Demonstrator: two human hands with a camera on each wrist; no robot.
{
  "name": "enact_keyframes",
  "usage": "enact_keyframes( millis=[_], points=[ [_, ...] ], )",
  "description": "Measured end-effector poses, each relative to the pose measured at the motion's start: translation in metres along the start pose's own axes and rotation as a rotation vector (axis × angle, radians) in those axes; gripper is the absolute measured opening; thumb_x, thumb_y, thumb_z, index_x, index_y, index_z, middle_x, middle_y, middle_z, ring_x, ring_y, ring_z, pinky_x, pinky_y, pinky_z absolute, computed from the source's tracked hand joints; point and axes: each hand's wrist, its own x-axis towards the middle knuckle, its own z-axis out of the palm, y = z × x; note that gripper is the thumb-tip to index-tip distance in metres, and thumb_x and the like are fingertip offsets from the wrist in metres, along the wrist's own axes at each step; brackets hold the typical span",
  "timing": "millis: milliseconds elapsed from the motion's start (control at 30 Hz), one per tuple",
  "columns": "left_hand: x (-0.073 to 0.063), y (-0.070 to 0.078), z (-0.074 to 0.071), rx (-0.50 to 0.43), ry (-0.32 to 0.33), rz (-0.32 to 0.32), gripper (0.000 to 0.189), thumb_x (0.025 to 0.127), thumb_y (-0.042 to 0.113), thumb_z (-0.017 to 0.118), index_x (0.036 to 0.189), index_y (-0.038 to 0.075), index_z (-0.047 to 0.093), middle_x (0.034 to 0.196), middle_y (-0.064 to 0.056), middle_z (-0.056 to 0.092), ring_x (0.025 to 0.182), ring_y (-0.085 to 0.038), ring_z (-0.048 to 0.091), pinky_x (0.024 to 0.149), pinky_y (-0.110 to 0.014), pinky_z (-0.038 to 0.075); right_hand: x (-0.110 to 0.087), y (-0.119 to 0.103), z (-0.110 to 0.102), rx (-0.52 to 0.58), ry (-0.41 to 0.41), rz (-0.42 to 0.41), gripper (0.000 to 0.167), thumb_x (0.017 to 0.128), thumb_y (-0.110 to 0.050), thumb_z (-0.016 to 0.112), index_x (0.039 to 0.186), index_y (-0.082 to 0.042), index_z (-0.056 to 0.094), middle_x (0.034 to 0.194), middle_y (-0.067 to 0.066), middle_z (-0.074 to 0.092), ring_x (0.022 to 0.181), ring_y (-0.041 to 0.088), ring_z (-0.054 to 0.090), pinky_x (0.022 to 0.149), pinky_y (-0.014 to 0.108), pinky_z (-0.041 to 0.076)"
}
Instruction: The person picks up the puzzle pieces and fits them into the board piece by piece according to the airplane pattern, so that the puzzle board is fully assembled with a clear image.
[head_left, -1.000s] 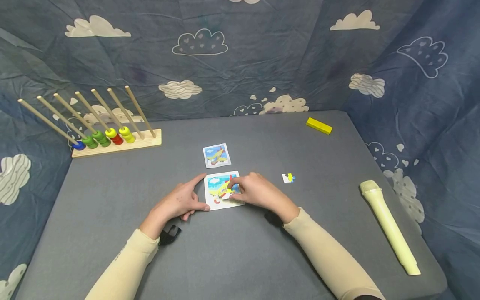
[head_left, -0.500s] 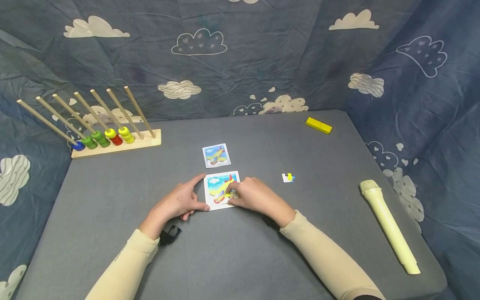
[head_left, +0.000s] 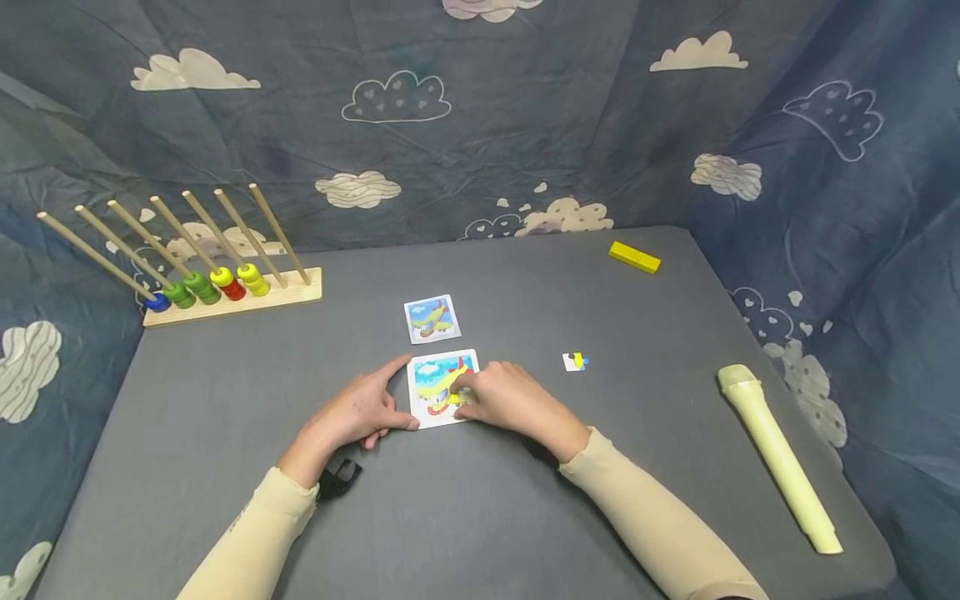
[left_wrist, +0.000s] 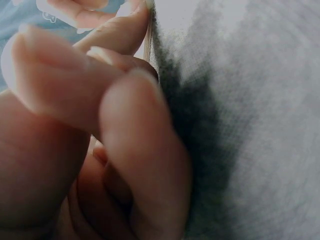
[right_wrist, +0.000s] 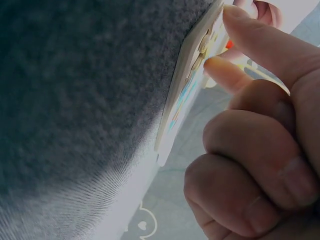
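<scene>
A square jigsaw board [head_left: 412, 383] with a yellow airplane picture lies flat in the head view. My left hand [head_left: 356, 410] touches its left side, the extended index at the upper corner and the thumb at the lower corner. At the board's lower right, my right hand [head_left: 513, 402] pinches a puzzle piece [head_left: 457, 400] between thumb and index, down at the board's surface. Those fingers hide part of the piece. The right wrist view shows gaps in the board's surface beside the fingertips. Another puzzle piece [head_left: 575, 362], white, yellow and blue, lies apart to the right.
Just beyond the board lies a picture card [head_left: 432, 319] of the same airplane. A wooden peg stand [head_left: 281, 296] with colored beads stands at the far left. A yellow block [head_left: 634, 257] is at the back right, and a pale yellow toy microphone [head_left: 780, 458] lies near the right edge.
My right hand has lowered the tilted piece onto the board and shifted slightly left. My left hand keeps its place. The head view has tilted up slightly.
</scene>
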Motion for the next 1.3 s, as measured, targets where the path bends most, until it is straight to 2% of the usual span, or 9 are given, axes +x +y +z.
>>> enact_keyframes(
  millis=[133,233,533,700,1100,1300],
  points=[
    [0.0006,-0.0018,0.0008,0.004,0.001,0.006,0.109,0.085,0.025,0.091,0.171,0.021,0.023,0.055,0.0,0.06,0.035,-0.011,0.051,0.042,-0.027,0.041,0.0,-0.0004,0.0021,0.017,0.012,-0.017,0.027,0.089,-0.032,0.087,0.114,-0.022,0.083,0.072,-0.006,0.071,0.054,0.006,0.035,0.052,0.024,0.031],
    [0.0012,-0.002,0.0014,-0.002,0.001,0.004,0.11,0.085,0.024,0.091,0.171,0.022,0.023,0.055,0.0,0.06,0.035,-0.011,0.051,0.042,-0.026,0.041,-0.0003,-0.0002,0.0039,0.023,0.019,-0.035,0.023,0.091,-0.03,0.086,0.113,-0.025,0.084,0.081,-0.008,0.077,0.054,0.005,0.039,0.053,0.024,0.034],
    [-0.0003,-0.0051,0.0033,-0.007,0.013,0.011,0.11,0.084,0.026,0.091,0.17,0.023,0.024,0.055,0.0,0.06,0.035,-0.011,0.052,0.042,-0.028,0.043,-0.0011,-0.0021,0.008,0.037,0.013,-0.049,0.02,0.092,-0.026,0.085,0.112,-0.026,0.084,0.08,-0.009,0.077,0.053,0.004,0.041,0.053,0.023,0.036],
    [0.0019,-0.0048,0.0048,0.002,0.017,0.038,0.11,0.084,0.027,0.092,0.17,0.022,0.024,0.055,0.0,0.06,0.034,-0.011,0.052,0.043,-0.029,0.044,-0.0037,-0.0014,0.0065,0.045,0.02,-0.047,0.019,0.092,-0.024,0.085,0.111,-0.026,0.084,0.082,-0.01,0.078,0.052,0.004,0.042,0.053,0.023,0.037],
    [0.0023,-0.004,0.0043,-0.003,0.007,0.019,0.11,0.085,0.026,0.091,0.171,0.022,0.023,0.055,0.0,0.059,0.035,-0.01,0.051,0.043,-0.028,0.044,-0.0049,-0.0032,0.0061,0.034,0.025,-0.051,0.018,0.093,-0.025,0.084,0.111,-0.027,0.084,0.077,-0.011,0.075,0.051,0.002,0.036,0.051,0.021,0.032],
    [0.0015,-0.0024,0.0032,0.006,0.015,0.015,0.11,0.085,0.025,0.091,0.171,0.022,0.023,0.055,0.001,0.058,0.034,-0.011,0.051,0.043,-0.028,0.043,-0.0039,-0.0056,0.0067,0.024,0.043,-0.041,0.016,0.093,-0.025,0.083,0.109,-0.026,0.084,0.074,-0.01,0.074,0.052,0.004,0.041,0.052,0.023,0.035]
  ],
)
